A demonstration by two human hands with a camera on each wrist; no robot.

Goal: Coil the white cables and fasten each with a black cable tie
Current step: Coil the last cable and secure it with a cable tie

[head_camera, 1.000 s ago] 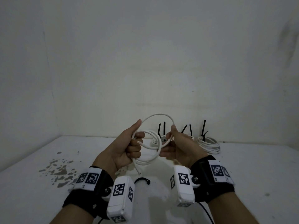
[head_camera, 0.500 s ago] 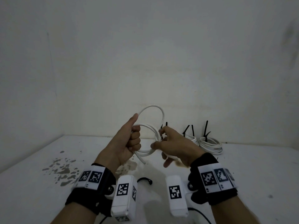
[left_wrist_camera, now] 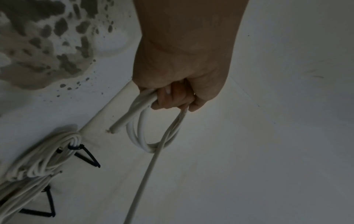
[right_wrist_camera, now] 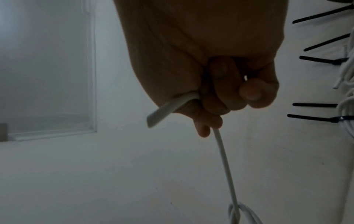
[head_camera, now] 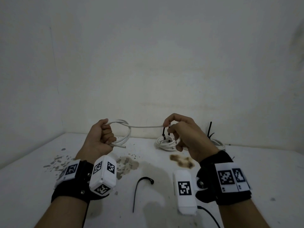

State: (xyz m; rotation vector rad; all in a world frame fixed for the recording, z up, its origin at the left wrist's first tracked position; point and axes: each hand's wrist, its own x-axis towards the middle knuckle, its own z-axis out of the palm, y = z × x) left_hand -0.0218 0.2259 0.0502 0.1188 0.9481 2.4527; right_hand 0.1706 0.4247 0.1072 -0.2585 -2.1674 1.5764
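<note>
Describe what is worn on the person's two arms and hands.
Both forearms are bare, with no sleeves or gloves. Each wrist carries a black wrist strap, the left with metal snaps, the right, bearing white tags printed with black square codes. A white camera box with the same codes sits on each: left, right. A thin black cable trails from the right box.

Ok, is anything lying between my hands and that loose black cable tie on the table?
Nothing visible blocks it. The loose cable tie lies alone on the table, between your wrists. But the left hand grips the coil and the right hand pinches the cable's end.
</note>
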